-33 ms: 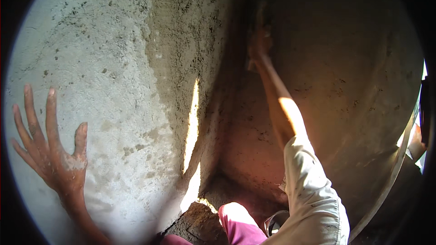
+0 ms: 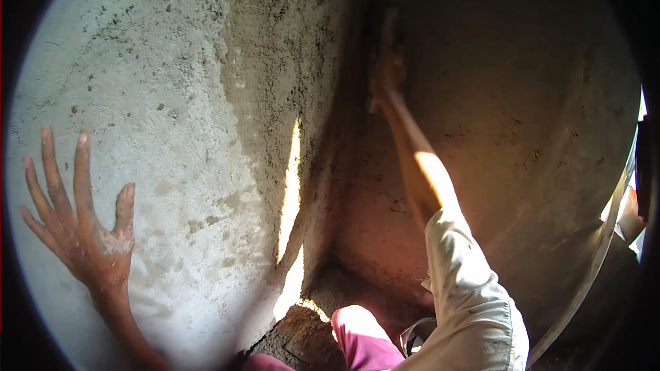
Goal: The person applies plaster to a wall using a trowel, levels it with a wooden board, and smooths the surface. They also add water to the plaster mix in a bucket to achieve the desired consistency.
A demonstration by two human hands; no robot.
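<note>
My left hand (image 2: 96,240) is spread with its fingers apart, its palm side against the pale, rough plastered wall (image 2: 179,165) on the left. Grey smears mark the skin near its thumb. Further up, in the shadow near the corner, my right hand (image 2: 388,75) is closed around a long, narrow plastering float (image 2: 390,24). The float stands almost upright along the dark right wall (image 2: 481,96); its ends show above and below the hand, but dim light hides its exact outline. My right arm is stretched out, sunlit below the elbow.
Bright sun strips fall on the left wall beside the corner. At its foot lies a brown mound (image 2: 299,336), near my knee in pink trousers (image 2: 364,340). A curved pale edge (image 2: 584,295) runs down the right side, with a bright opening beyond it.
My right hand, with the float, has shifted slightly left, toward the corner. The left hand sits a touch further right in the picture, still spread on the wall.
</note>
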